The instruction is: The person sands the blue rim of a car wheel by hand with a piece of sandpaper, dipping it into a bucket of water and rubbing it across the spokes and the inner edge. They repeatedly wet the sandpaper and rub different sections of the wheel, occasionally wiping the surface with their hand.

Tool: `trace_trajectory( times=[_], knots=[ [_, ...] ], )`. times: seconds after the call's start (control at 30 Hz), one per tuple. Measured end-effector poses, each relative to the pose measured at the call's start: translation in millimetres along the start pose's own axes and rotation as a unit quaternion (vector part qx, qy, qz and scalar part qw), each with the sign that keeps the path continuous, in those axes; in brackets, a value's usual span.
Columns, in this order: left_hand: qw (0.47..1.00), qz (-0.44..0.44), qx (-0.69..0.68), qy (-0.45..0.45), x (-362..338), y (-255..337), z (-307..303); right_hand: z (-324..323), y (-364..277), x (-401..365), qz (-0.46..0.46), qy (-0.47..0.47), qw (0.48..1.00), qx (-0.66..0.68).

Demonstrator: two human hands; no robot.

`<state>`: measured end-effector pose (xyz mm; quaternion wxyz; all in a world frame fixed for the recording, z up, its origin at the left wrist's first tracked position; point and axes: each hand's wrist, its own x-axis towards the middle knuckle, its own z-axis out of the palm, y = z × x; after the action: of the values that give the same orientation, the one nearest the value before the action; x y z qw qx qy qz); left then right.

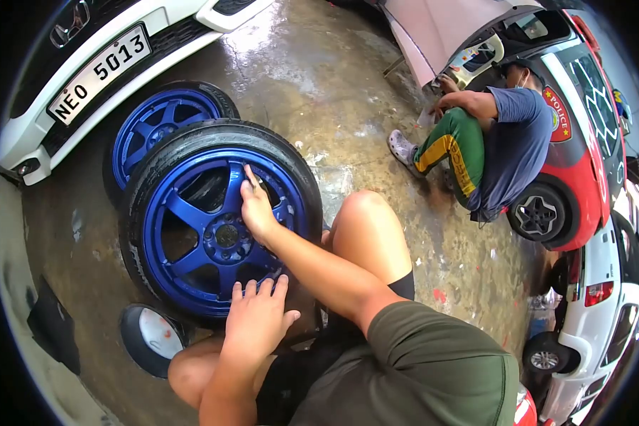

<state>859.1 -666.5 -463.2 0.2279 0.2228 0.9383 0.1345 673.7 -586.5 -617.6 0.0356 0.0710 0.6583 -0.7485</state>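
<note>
A blue six-spoke wheel (pixel 184 213) with a black tyre lies before my knees, partly over a second blue wheel (pixel 131 135). Near the top of its rim is my right hand (pixel 257 206), fingers pressed together round something small that I cannot make out, close to a spoke. My left hand (pixel 258 312) lies at the wheel's lower edge, fingers spread, with nothing in it. Pale marks show on the spokes right of the hub.
A bucket (pixel 145 341) with pale contents stands left of my knee, near a dark mat (pixel 53 326). A white car's bumper (pixel 177 50) is at upper left. Another person (pixel 518 135) crouches by a pale car panel (pixel 444 32) at upper right; parked cars line the right.
</note>
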Motion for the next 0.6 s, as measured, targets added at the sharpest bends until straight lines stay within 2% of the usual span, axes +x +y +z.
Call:
trace_trajectory(
  times=[0.1, 0.2, 0.23, 0.3, 0.4, 0.47, 0.57, 0.6],
  knots=[
    [1.000, 0.004, 0.004, -0.007, -0.4, -0.1, -2.6, -0.1, 21.7, -1.8, -0.039, -0.013, 0.999, -0.007],
    [1.000, 0.008, -0.010, -0.013, 3.5, 1.6, 2.0, -3.1, -6.3, 10.8, 0.012, -0.028, 0.999, 0.026],
    [1.000, 0.008, -0.012, -0.014, 5.1, -0.8, 1.3, -8.9, -11.1, 1.7, 0.056, -0.042, 0.997, 0.021],
    [1.000, 0.002, 0.001, -0.007, 3.6, -2.8, 3.6, -11.3, -1.3, -8.3, 0.067, -0.051, 0.996, 0.021],
    [1.000, -0.003, -0.003, -0.012, 2.9, -6.7, 4.5, 1.0, 9.1, 14.8, 0.010, 0.013, 0.999, 0.037],
    [1.000, -0.009, -0.009, -0.018, 1.6, -5.8, 5.5, -1.8, -0.7, 9.0, 0.041, -0.008, 0.997, 0.065],
    [1.000, -0.016, -0.004, -0.014, 2.1, -7.9, 4.4, -6.1, 16.3, -20.4, 0.020, -0.035, 0.999, 0.029],
    [1.000, -0.013, -0.002, -0.016, 2.0, -8.8, 5.9, -0.2, 34.3, -11.4, -0.013, -0.008, 1.000, 0.017]
  ],
)
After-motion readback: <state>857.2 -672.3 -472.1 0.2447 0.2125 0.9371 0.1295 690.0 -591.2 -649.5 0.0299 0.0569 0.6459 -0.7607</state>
